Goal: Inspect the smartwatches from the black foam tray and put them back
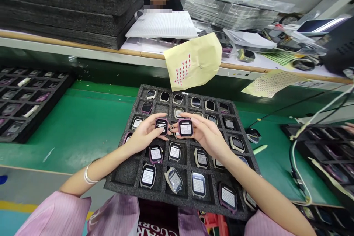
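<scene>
Above the middle of the foam tray [129, 175], one watch body [162, 125] is pinched in the left hand [143, 136] and another watch [185, 128] in the right hand [207, 136]; knocked together, either could be dropped onto the seated units.

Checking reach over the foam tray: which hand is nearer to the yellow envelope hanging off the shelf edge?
Right. The right hand holds a watch almost straight below the yellow envelope; the left hand, holding another watch, sits farther left of it.
</scene>
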`<state>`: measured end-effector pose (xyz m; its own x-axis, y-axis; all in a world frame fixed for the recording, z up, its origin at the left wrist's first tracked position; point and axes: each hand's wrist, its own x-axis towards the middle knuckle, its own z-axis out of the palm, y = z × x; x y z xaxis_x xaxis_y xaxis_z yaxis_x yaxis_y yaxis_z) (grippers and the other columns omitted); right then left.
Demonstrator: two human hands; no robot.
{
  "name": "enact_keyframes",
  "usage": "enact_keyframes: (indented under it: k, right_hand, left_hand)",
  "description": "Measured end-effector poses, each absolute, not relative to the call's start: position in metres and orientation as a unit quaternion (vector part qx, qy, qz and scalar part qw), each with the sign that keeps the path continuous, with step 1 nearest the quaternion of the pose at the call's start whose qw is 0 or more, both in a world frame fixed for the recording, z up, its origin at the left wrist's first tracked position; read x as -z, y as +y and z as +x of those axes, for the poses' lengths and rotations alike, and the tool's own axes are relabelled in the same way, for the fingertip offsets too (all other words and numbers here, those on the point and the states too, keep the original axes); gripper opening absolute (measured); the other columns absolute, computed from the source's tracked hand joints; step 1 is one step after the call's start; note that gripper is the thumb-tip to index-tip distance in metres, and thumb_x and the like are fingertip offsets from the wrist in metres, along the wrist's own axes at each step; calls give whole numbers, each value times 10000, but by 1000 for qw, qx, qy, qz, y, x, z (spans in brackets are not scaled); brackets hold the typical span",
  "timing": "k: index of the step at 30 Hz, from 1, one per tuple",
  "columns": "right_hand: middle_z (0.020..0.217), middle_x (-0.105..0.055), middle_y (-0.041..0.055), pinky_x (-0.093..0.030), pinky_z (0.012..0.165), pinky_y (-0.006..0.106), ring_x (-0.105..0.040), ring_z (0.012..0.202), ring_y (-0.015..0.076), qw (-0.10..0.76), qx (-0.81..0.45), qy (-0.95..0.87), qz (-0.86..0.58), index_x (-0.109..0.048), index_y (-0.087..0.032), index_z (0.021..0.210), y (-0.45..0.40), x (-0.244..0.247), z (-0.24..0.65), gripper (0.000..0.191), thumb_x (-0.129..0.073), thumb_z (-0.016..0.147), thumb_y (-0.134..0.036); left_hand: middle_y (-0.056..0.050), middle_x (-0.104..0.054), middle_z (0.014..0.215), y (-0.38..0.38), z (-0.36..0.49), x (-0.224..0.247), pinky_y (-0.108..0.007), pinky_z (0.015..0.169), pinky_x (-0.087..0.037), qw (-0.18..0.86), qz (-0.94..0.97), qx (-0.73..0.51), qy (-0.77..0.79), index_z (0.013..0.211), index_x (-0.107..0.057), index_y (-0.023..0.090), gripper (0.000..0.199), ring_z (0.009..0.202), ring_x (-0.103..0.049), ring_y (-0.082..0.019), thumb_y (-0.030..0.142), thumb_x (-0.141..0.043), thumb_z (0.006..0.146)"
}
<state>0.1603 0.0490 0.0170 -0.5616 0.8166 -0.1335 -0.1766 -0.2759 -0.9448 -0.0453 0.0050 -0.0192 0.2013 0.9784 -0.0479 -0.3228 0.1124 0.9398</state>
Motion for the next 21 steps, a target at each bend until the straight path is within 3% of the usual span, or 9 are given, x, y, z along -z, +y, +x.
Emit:
enact_keyframes:
  k: [13,18,21]
  right_hand:
    - [1004,-704,87,-565,845,473,-665,992,273,335,-722,-509,-328,-585,-214,1182,47,-18,159,333,-596,895,-382]
    - [1131,-646,85,-523,934,455,-614,1094,266,285,-692,-584,-314,-456,-238,1321,50,-18,164,609,-736,781,-244]
    - [1127,-628,91,-500,962,458,-633,1056,258,274,-669,-614,-316,-436,-209,1320,64,-13,163,663,-755,739,-218]
  left_hand:
    - [-79,-628,984,6,-46,17,-330,677,-628,643,436,-501,381,1171,-539,162,385,871,-663,-209,299,-643,826]
    - [-80,-627,980,7,-45,18,-343,685,-620,641,432,-506,381,1181,-527,162,404,866,-661,-209,303,-638,820]
    - [-75,-617,1009,7,-44,21,-325,713,-605,634,437,-517,374,1237,-461,177,539,889,-648,-199,221,-702,757]
